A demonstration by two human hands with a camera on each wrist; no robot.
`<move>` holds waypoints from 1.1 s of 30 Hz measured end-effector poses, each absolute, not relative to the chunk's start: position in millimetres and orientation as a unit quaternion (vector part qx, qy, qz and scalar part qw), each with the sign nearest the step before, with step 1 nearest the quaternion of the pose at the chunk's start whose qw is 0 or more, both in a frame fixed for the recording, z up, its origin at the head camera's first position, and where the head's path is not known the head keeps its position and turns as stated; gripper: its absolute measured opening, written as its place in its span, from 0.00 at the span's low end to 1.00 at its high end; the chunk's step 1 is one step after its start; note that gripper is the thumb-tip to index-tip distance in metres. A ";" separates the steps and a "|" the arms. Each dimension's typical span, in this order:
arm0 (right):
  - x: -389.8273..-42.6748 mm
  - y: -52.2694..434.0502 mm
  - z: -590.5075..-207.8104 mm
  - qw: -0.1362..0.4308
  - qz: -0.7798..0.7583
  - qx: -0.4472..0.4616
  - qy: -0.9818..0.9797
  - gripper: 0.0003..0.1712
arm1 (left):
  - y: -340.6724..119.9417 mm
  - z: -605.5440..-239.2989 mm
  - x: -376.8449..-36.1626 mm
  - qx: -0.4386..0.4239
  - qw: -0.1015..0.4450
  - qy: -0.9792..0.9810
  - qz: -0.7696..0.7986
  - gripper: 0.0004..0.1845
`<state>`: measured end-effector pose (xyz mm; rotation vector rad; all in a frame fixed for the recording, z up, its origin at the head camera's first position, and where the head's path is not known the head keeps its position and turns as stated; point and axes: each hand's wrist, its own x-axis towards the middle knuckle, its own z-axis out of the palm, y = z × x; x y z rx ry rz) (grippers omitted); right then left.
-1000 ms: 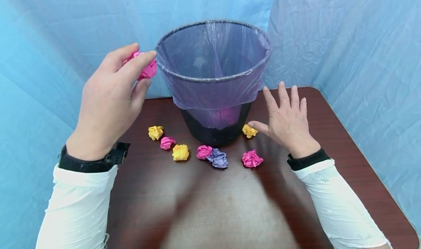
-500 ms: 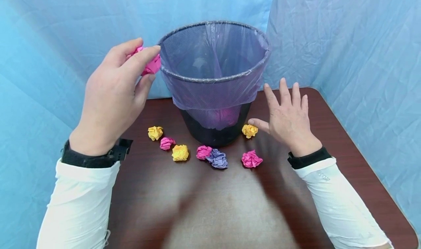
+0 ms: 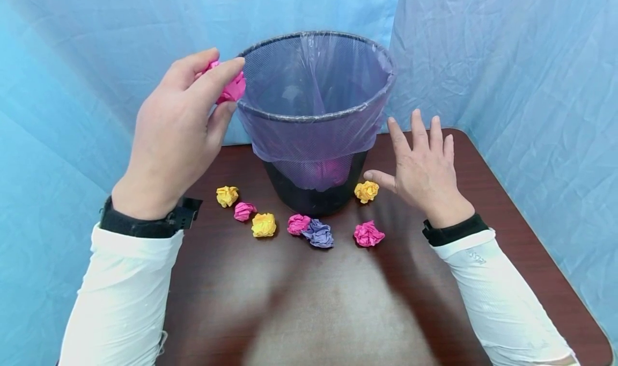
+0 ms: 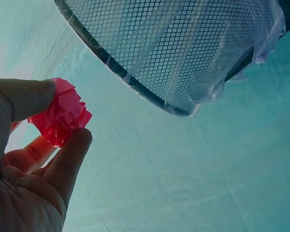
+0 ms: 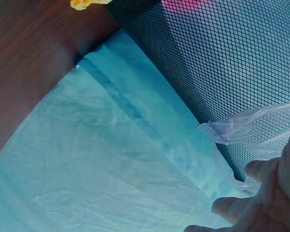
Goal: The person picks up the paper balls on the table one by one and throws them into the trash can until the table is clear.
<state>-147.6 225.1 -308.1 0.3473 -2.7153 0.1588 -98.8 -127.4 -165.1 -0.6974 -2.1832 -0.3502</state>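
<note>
My left hand (image 3: 176, 124) pinches a crumpled pink paper ball (image 3: 234, 88) between thumb and fingers, raised at the left rim of a black mesh wastebasket (image 3: 316, 197). In the left wrist view the paper ball (image 4: 63, 113) shows apart from the basket's rim (image 4: 130, 84). A thin purple bin liner (image 3: 309, 140) is folded over that rim. Something pink shows through the mesh low inside. My right hand (image 3: 425, 175) holds nothing, fingers spread, to the right of the basket. Its thumb points toward a yellow paper ball (image 3: 366, 192) on the table.
On the dark wooden table (image 3: 309, 301) lie more paper balls in front of the basket: a yellow one (image 3: 227, 196), a small pink one (image 3: 244, 211), another yellow one (image 3: 263, 225), a pink one (image 3: 298, 224) against a purple one (image 3: 319, 234), and a pink one (image 3: 369, 234). Blue cloth (image 3: 512, 60) hangs around.
My left hand has moved up and to the right with the pink paper ball, closer to the basket's rim. The right hand has risen slightly. The balls on the table stay put.
</note>
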 end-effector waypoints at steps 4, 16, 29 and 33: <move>-147.1 224.9 -306.0 0.203 0.056 0.126 -0.970 0.63 | -126.1 -164.8 -101.1 -0.276 0.400 -0.863 -0.140 0.23; -147.3 224.1 -300.7 0.206 0.053 0.124 -0.969 0.63 | -120.5 -163.9 -106.3 -0.281 0.398 -0.862 -0.138 0.24; -146.8 224.4 -299.3 0.221 0.059 0.129 -0.965 0.63 | -117.1 -165.3 -114.3 -0.281 0.392 -0.865 -0.135 0.24; -146.9 224.7 -298.0 0.211 0.057 0.122 -0.968 0.63 | -116.1 -165.7 -116.3 -0.283 0.391 -0.865 -0.135 0.24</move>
